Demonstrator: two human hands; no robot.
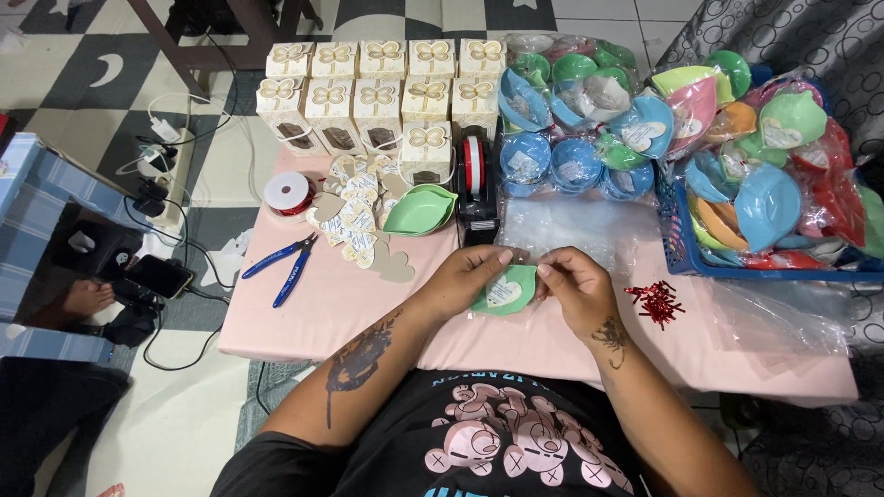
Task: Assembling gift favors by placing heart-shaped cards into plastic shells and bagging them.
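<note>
Lower centre of the frame: the left hand [465, 276] and right hand [575, 290] meet over a green leaf-shaped dish [506, 290] that lies on the pink table [350, 313]. Both hands pinch at the dish from opposite sides, fingers curled closed on it and on what appears to be a clear plastic wrap around it; the thumbs and forefingers press at its upper edge. A pale heart-shaped tag sits inside the dish. The two-sided hold keeps the dish steady and flat on the table.

Right of the hands, a small heap of red twist ties [656, 302] lies within easy reach of the right hand. Clear plastic bags [571, 225] are spread flat just beyond the hands.

Left of centre, blue-handled pliers [287, 267] rest on the table, apart from the hands. Past them lies a loose pile of heart-shaped tags [364, 221], with a stack of unwrapped green dishes [421, 210] just beside it and a spool of red ribbon [289, 193] further left. A black tape dispenser [476, 184] stands at mid-table.

Far edge, upper centre: cream gift boxes [378, 87] with butterfly tops stand in tidy rows. To their right, wrapped dishes [575, 120] in blue and green are heaped together. At the upper right, a blue basket [681, 248] holds more wrapped dishes in mixed colours, piled above its rim.
</note>
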